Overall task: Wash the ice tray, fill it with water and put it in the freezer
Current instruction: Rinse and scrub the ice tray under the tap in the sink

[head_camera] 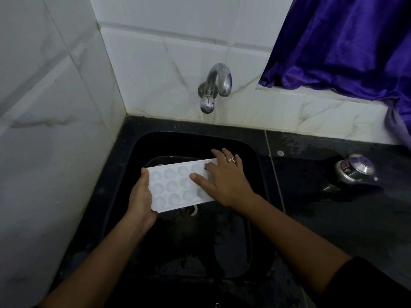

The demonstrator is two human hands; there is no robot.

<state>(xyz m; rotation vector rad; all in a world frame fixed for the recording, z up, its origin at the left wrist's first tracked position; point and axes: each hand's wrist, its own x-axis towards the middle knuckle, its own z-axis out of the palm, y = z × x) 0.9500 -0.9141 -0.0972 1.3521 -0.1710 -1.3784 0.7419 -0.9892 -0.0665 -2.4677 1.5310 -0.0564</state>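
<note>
A white ice tray (173, 185) with rounded cells is held level over the black sink (253, 152), above the drain (190, 210). My left hand (141, 196) grips its left end, thumb on the top rim. My right hand (222, 181), with a ring on one finger, lies flat on the tray's right part, fingers spread over the cells and the thumb pointing left. A chrome tap (216, 85) juts from the tiled wall behind the sink; no water runs from it.
Wet black counter (333, 218) runs to the right of the sink. A steel pressure-cooker lid (355, 170) sits at its far right. A purple curtain (344, 45) hangs over the sill at the upper right. White tiled walls close in the left and back.
</note>
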